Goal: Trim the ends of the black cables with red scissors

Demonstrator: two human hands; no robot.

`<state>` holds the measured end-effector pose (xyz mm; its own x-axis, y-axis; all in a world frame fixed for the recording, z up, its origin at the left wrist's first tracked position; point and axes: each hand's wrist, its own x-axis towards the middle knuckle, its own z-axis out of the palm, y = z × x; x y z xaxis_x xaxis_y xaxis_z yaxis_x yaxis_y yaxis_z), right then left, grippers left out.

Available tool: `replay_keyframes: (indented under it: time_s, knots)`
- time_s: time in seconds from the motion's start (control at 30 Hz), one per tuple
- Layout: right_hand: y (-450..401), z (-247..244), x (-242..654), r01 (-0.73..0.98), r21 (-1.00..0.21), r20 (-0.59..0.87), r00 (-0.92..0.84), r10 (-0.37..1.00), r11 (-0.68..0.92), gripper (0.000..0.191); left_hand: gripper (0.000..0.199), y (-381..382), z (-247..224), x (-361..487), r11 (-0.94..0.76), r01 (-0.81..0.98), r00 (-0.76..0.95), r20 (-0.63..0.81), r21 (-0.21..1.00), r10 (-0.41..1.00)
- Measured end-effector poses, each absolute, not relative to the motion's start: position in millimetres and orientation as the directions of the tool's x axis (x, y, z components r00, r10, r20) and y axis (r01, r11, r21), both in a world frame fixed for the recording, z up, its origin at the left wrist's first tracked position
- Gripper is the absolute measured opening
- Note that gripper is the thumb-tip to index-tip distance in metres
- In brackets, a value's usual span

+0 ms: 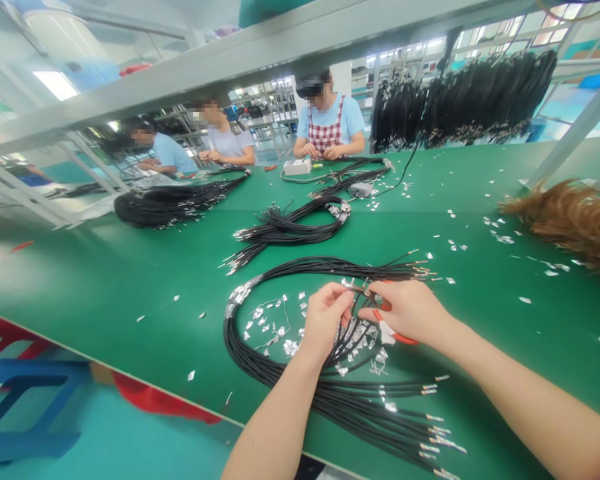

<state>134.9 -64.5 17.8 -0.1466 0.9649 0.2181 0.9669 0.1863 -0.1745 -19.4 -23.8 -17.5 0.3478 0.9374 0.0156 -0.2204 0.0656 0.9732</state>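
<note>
My left hand (327, 317) is closed, pinching the end of a black cable (350, 327) between thumb and fingers. Close beside it, my right hand (405, 308) is wrapped round red-handled cutters (404, 339). Their small metal jaws are at the cable end, partly hidden by my fingers. A bundle of black cables (240, 340) curves round on the left, with silvery bands at its bend and bare tips pointing right. Bits of silver foil (291, 347) lie inside the curve and under my hands.
More cable bundles (300, 230) lie farther back on the green table (130, 280). Foil scraps are scattered rightward, near a brown bristly brush (575, 223). Co-workers (330, 123) sit opposite, below a metal beam (180, 73). A blue stool (35, 407) stands at lower left.
</note>
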Motion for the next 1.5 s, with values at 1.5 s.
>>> replay_keyframes:
  time_s: [1.5]
  knots:
    - [-76.7, 0.7, 154.8, -0.289, -0.856, -0.267, -0.461, 0.846, -0.428, 0.031, 0.011, -40.1, -12.2, -18.8, -0.915, 0.287, 0.607, 0.686, 0.282, 0.402]
